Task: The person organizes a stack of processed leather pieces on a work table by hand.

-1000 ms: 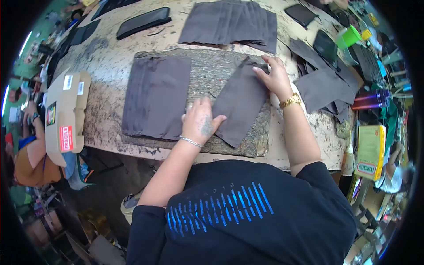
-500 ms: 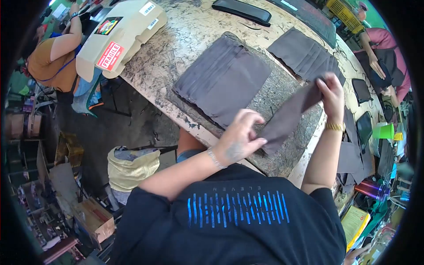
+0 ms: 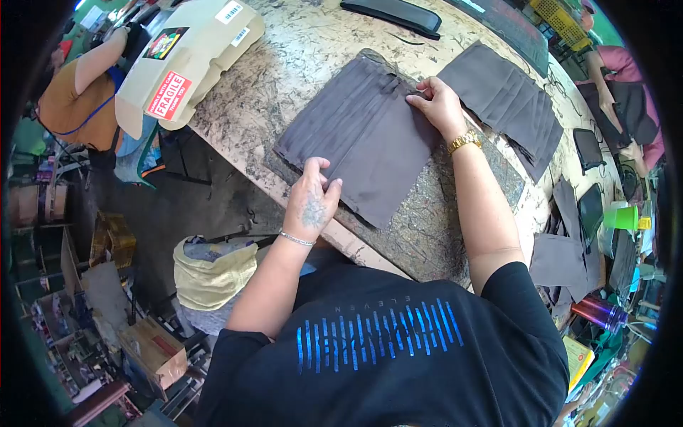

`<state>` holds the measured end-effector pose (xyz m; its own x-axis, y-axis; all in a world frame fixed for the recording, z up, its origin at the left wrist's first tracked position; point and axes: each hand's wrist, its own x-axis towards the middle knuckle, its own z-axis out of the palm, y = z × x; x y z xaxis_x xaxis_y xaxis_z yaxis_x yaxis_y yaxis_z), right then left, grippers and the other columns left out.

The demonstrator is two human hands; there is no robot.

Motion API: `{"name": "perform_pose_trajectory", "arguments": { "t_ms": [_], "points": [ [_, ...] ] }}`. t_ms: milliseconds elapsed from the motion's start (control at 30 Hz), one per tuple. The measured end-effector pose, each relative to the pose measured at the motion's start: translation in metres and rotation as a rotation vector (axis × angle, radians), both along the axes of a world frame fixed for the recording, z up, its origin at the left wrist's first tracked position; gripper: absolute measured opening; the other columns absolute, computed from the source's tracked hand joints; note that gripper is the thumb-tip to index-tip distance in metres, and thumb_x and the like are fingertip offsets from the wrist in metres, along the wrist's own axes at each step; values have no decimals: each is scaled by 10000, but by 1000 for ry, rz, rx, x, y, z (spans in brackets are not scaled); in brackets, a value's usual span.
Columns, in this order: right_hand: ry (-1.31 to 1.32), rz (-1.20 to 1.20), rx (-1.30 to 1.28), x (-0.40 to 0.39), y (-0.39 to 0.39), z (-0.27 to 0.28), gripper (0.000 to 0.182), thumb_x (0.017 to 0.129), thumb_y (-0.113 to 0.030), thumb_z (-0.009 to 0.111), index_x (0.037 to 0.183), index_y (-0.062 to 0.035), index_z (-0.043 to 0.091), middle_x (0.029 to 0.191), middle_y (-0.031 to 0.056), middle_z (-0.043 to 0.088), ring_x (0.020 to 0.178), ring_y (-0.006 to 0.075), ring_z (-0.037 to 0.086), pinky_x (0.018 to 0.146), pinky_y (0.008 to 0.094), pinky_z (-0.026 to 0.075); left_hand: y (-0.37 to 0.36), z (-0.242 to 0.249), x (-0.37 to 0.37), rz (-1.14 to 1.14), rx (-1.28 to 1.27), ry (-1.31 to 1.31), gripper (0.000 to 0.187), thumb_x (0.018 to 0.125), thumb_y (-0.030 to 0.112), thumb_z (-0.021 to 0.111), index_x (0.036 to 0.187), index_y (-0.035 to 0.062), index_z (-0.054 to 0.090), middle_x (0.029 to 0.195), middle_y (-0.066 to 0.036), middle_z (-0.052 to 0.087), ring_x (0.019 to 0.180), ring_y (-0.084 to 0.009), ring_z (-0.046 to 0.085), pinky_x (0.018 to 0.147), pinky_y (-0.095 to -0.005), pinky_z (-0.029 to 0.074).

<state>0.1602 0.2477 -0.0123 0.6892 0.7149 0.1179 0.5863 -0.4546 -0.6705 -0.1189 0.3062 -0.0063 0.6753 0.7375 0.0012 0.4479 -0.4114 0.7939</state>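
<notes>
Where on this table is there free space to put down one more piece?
Bare tabletop lies between the cardboard box and the fabric stack. The mat is bare beside the right forearm. Crowded: the far right, with loose fabric pieces.

1. It was a crowded workshop: a worn, stained bench (image 3: pixel 299 64) carried stacks of cut brown fabric (image 3: pixel 509 92).
2. Cardboard boxes (image 3: pixel 149 349) cluttered the lower left; another worker (image 3: pixel 619 78) sat upper right.
</notes>
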Motion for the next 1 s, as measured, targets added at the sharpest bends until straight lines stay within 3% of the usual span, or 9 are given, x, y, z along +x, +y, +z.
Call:
{"name": "perform_pose_trajectory", "arguments": {
  "t_ms": [67, 133, 467, 633, 700, 767, 833, 900, 1000],
  "points": [
    [7, -2, -18, -1, -1, 0, 345, 664, -251, 724, 903, -43, 587, 787, 105, 610, 746, 227, 596, 687, 314, 470, 1, -3, 0, 5, 7, -9, 311, 765, 77, 608, 1025, -3, 457, 608, -46, 473, 497, -111, 487, 501, -254, 416],
    [7, -5, -32, -4, -2, 1, 348, 668, -257, 719, 910, -45, 585, 790, 109, 610, 750, 236, 597, 690, 318, 471, 2, 2, 2, 48, -105, 29, 328, 748, 98, 592, 1025, 9, 439, 649, -149, 541, 637, -320, 568, 613, -391, 445],
    [-44, 9, -11, -6, -3, -1, 344, 665, -245, 715, 911, -41, 585, 813, 129, 614, 787, 261, 600, 709, 342, 470, 2, 9, 5, 50, 26, 128, 339, 763, 137, 562, 1032, 0, 409, 619, -202, 527, 626, -368, 566, 598, -416, 447],
    [-210, 89, 131, -7, -6, -8, 346, 681, -226, 699, 950, -73, 544, 881, 121, 572, 852, 277, 557, 760, 360, 443, -10, 15, 4, 67, 481, 252, 344, 769, 198, 585, 1031, 19, 452, 881, -196, 540, 839, -360, 546, 695, -409, 435],
    [-359, 1, 139, -9, -11, 1, 350, 684, -260, 697, 952, -99, 538, 928, 83, 528, 935, 282, 492, 798, 384, 419, -11, 28, 6, 59, 454, 347, 353, 762, 196, 603, 1045, 35, 469, 1021, -207, 488, 919, -356, 513, 759, -411, 415],
    [-445, -98, 258, 12, -19, 1, 338, 698, -283, 683, 948, -99, 548, 931, 83, 534, 930, 283, 490, 795, 386, 421, -10, 32, 8, 26, 878, 18, 368, 748, 182, 621, 1055, 35, 482, 1025, -186, 488, 888, -333, 518, 770, -407, 414],
    [-440, -126, 95, 33, -32, 12, 313, 712, -299, 662, 924, -81, 585, 972, 88, 558, 961, 281, 490, 809, 385, 424, -11, 40, 18, -18, 852, -118, 329, 736, 170, 634, 1014, 35, 521, 997, -145, 508, 889, -302, 510, 773, -396, 412],
    [-408, -41, -130, 49, -40, 16, 252, 731, -255, 616, 904, -71, 602, 966, 95, 569, 966, 283, 503, 811, 388, 434, -14, 48, 36, -385, 671, -167, 268, 735, 179, 636, 954, 50, 553, 971, -92, 528, 913, -275, 514, 758, -378, 422],
    [-456, 26, -277, 55, -39, 15, 184, 738, -199, 561, 833, -54, 623, 910, 123, 591, 911, 303, 545, 803, 395, 446, -24, 48, 75, -600, 661, -187, 199, 731, 174, 632, 887, 67, 571, 949, -53, 540, 913, -243, 520, 746, -357, 434]
  ]
}}
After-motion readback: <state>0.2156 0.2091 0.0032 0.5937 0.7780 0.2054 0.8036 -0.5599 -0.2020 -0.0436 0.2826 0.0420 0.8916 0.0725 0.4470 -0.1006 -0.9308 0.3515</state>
